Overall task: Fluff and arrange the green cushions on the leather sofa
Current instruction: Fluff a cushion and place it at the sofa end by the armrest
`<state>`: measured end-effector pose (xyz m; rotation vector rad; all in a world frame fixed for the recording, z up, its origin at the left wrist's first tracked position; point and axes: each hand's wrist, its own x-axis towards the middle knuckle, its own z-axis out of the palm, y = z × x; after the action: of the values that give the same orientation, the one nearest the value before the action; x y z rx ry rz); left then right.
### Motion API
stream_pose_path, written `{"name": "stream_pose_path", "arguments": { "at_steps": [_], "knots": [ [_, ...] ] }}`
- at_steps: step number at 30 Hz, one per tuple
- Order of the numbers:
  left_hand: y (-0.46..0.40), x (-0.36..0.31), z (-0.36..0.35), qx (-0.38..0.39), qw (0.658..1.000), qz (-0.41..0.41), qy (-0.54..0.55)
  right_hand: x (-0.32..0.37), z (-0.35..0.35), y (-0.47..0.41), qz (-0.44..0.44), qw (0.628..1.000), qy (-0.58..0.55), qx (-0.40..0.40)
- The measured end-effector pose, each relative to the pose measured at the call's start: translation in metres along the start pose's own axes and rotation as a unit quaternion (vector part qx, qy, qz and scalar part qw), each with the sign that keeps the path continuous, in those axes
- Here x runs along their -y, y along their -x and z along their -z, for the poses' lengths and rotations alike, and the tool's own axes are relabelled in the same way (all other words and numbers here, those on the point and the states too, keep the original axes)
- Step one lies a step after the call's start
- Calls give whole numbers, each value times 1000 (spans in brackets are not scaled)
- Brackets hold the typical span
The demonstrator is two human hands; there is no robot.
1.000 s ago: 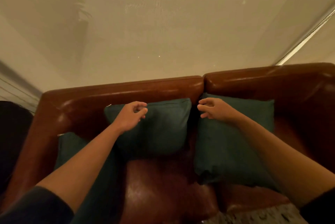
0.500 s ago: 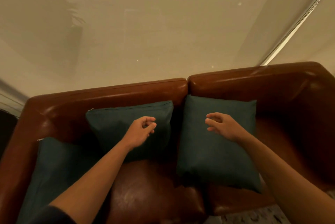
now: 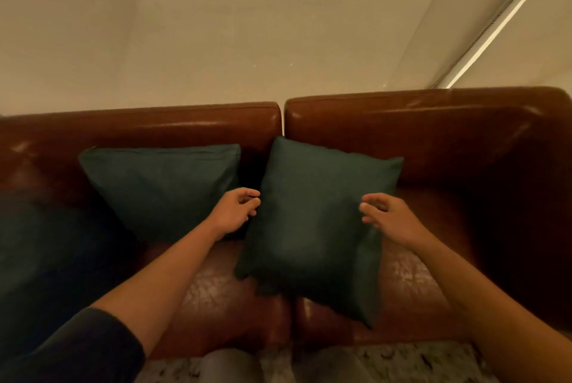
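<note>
Two dark green cushions lean against the back of the brown leather sofa (image 3: 433,122). The right cushion (image 3: 315,221) stands tilted over the seam between the two seats. The left cushion (image 3: 161,184) leans beside it. My left hand (image 3: 235,212) sits at the right cushion's left edge with its fingers loosely curled, holding nothing. My right hand (image 3: 387,215) hovers at that cushion's right edge with fingers spread and relaxed. A third green cushion (image 3: 46,258) lies in shadow at the far left.
A plain beige wall rises behind the sofa, with a window blind edge (image 3: 501,17) at the upper right. The sofa's right seat (image 3: 448,227) is bare leather. A speckled floor (image 3: 418,364) shows at the bottom.
Both hands have drawn back from the cushions' top corners and shifted right, now flanking the right cushion's sides. The view has also swung to the right.
</note>
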<state>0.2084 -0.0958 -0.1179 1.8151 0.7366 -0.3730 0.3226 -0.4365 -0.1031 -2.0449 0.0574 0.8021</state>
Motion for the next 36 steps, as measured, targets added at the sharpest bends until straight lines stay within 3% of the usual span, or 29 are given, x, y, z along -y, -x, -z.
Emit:
{"name": "stream_pose_path", "arguments": {
  "at_steps": [11,16,21,30,36],
  "knots": [
    [-53,8,-39,-26,996,89,-3,-45,26,-37,-70,993,32,-91],
    [-73,14,-50,-74,990,123,12,-53,12,-55,-147,979,-113,-80],
    [-76,31,-65,-70,980,181,42,-63,-7,-65,-235,946,-222,-20],
    [-68,26,-67,-78,978,177,80,-62,-14,-56,-227,927,-295,-48],
    [-53,26,-46,-35,976,186,110,-42,-11,-38,-203,928,-310,-48]
  ]
}}
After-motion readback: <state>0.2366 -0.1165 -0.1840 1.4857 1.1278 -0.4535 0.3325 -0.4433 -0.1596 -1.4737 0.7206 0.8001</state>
